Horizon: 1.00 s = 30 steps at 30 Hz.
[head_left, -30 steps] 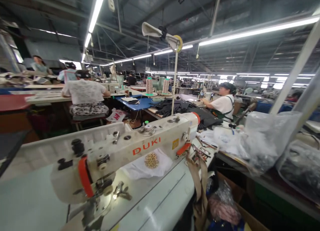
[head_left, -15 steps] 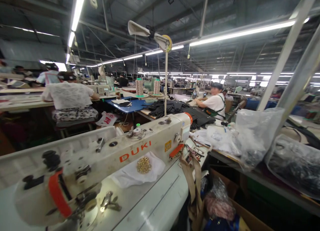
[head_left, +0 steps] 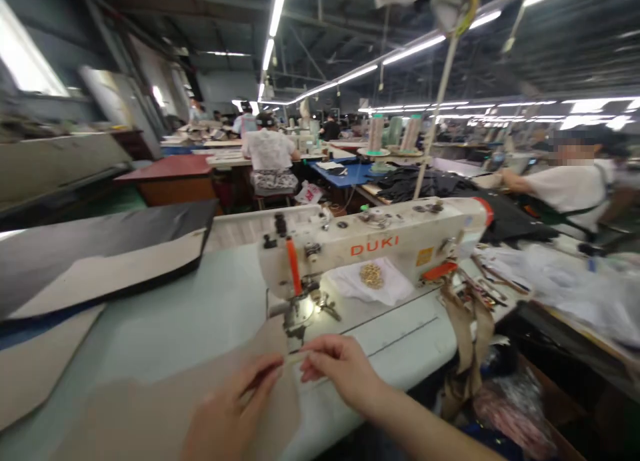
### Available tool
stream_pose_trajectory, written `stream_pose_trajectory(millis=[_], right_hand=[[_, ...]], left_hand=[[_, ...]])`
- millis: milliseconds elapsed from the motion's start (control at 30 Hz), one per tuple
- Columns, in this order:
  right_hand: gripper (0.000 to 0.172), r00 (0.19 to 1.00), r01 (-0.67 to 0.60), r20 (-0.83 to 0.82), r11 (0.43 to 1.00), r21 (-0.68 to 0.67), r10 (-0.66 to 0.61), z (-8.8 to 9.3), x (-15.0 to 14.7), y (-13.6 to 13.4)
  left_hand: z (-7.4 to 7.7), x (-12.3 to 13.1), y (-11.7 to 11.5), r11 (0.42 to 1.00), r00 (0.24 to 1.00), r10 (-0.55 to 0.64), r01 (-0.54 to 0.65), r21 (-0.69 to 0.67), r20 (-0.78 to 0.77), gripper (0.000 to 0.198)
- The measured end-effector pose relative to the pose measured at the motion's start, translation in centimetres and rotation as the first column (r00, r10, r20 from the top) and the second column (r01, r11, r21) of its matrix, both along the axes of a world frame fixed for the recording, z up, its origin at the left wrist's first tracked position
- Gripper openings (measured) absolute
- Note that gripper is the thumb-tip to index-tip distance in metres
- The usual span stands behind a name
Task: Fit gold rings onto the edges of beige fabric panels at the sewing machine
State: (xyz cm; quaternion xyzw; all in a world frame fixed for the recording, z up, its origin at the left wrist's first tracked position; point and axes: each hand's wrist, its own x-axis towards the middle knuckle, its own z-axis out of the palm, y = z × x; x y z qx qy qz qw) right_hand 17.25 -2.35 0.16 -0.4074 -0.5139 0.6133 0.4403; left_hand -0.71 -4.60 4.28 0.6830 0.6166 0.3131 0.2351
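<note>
A white sewing machine point(head_left: 340, 248) marked DUKI stands on a pale table, its needle area lit. Just in front of the needle, my left hand point(head_left: 235, 404) pinches the edge of a large beige sheet point(head_left: 145, 408) that lies across the table. To its right, my right hand point(head_left: 345, 371) has thumb and fingers pressed together near the same edge, by a small pale strip; what it holds is too blurred to make out. Gold rings point(head_left: 371, 276) sit in a pile on a white cloth point(head_left: 345, 281) on the machine bed.
Stacked dark and beige panels point(head_left: 115, 268) lie at the left. Tan straps point(head_left: 465, 341) hang off the table's right end beside plastic bags point(head_left: 575, 281). Thread cones point(head_left: 376, 134) stand behind. A person point(head_left: 570, 188) sits at the right, another point(head_left: 270, 154) further back.
The view has swung left and back, so the machine appears smaller and further right. Both my hands and the beige sheet have come into view.
</note>
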Motion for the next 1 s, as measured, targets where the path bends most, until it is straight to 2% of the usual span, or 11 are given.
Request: stream_pose_trajectory(millis=[133, 267, 433, 500, 567, 633, 667, 700, 767, 867, 1000], right_hand=[[0.052, 0.994, -0.077, -0.088, 0.982, -0.17, 0.063, 0.2, 1.0, 0.3], [0.048, 0.994, -0.101, -0.067, 0.974, -0.202, 0.089, 0.4, 0.7, 0.4], [0.042, 0.994, -0.106, 0.004, 0.989, -0.105, 0.107, 0.0, 0.4, 0.6], [0.035, 0.991, -0.089, 0.095, 0.996, -0.006, 0.089, 0.2, 1.1, 0.8], [0.026, 0.967, -0.063, 0.252, 0.987, 0.145, 0.025, 1.0, 2.8, 1.5], [0.02, 0.869, -0.047, 0.481, 0.951, 0.304, -0.111, 2.1, 5.3, 2.9], [0.021, 0.773, -0.046, 0.603, 0.931, 0.363, -0.197, 2.7, 6.8, 3.9], [0.023, 0.615, -0.022, 0.722, 0.908, 0.418, -0.317, 3.2, 8.2, 5.0], [0.026, 0.49, 0.009, 0.778, 0.894, 0.447, -0.394, 3.8, 10.5, 7.4], [0.022, 0.35, -0.043, 0.849, 0.899, 0.437, -0.396, 3.7, 12.1, 10.5], [0.018, 0.204, -0.183, 0.922, 0.913, 0.365, -0.328, 3.0, 11.6, 12.4]], left_hand=[[0.2, 0.3, -0.3, 0.984, 0.974, 0.097, -0.062, -0.168, 0.204, 0.028], [0.2, 1.1, 0.5, 0.969, 0.94, 0.104, -0.022, -0.246, 0.326, 0.039], [0.5, 2.2, 1.5, 0.96, 0.984, -0.034, 0.081, -0.27, 0.174, 0.026], [0.6, 2.4, 2.1, 0.965, 0.992, -0.063, 0.089, -0.245, 0.112, 0.024], [0.3, 2.1, 2.9, 0.973, 0.995, -0.062, 0.078, -0.216, 0.078, 0.024], [-0.4, 1.5, 3.7, 0.977, 0.995, -0.046, 0.064, -0.206, 0.09, 0.026], [-0.8, 1.1, 4.1, 0.976, 0.993, -0.033, 0.056, -0.21, 0.111, 0.028], [-1.3, 0.8, 4.4, 0.974, 0.991, -0.019, 0.048, -0.223, 0.134, 0.029], [-2.1, 0.2, 5.0, 0.967, 0.987, 0.014, 0.026, -0.252, 0.158, 0.031], [-2.8, -0.1, 5.6, 0.965, 0.993, 0.026, 0.005, -0.262, 0.118, 0.031], [-2.5, 0.2, 5.8, 0.97, 0.997, -0.001, 0.021, -0.244, 0.083, 0.03]])
